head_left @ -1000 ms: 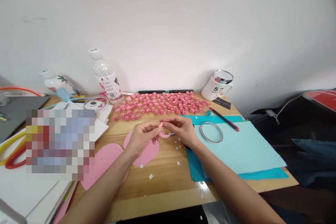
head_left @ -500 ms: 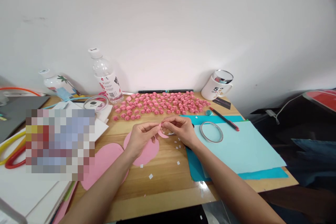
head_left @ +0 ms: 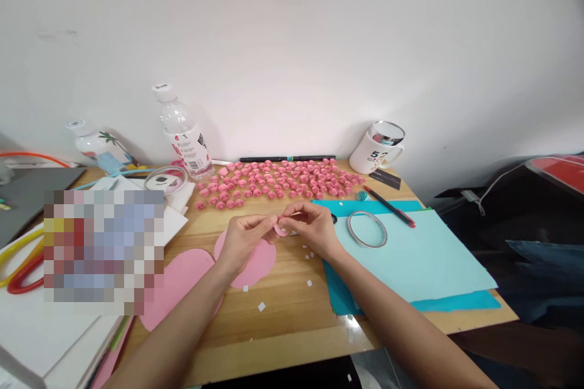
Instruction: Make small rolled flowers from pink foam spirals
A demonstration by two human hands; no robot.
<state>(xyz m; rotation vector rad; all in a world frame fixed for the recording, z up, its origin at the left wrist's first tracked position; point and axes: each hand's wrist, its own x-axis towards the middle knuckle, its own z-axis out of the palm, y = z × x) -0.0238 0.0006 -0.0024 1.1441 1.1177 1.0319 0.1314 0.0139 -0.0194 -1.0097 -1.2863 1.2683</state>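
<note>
My left hand (head_left: 246,238) and my right hand (head_left: 311,226) meet over the middle of the wooden table (head_left: 283,316), both pinching a small pink paper strip (head_left: 281,228) curled into a loop between the fingertips. Under my left hand lies a pink paper circle (head_left: 255,262). Beyond the hands, many small pink rolled paper roses (head_left: 274,181) are spread in rows. A tape ring (head_left: 367,229) lies just right of my right hand on light blue paper (head_left: 420,255).
Two plastic bottles (head_left: 182,130) stand at the back left, beside a tape roll (head_left: 165,180). A white mug (head_left: 378,149) sits at the back right, with a red pen (head_left: 390,206) near it. White foam sheets (head_left: 55,328) are stacked at left. Small white scraps (head_left: 261,306) dot the table.
The pink strip hung in a loose arc between my fingers; now it is rolled tighter into a small loop. Both hands stayed in place, the fingers only shifting slightly.
</note>
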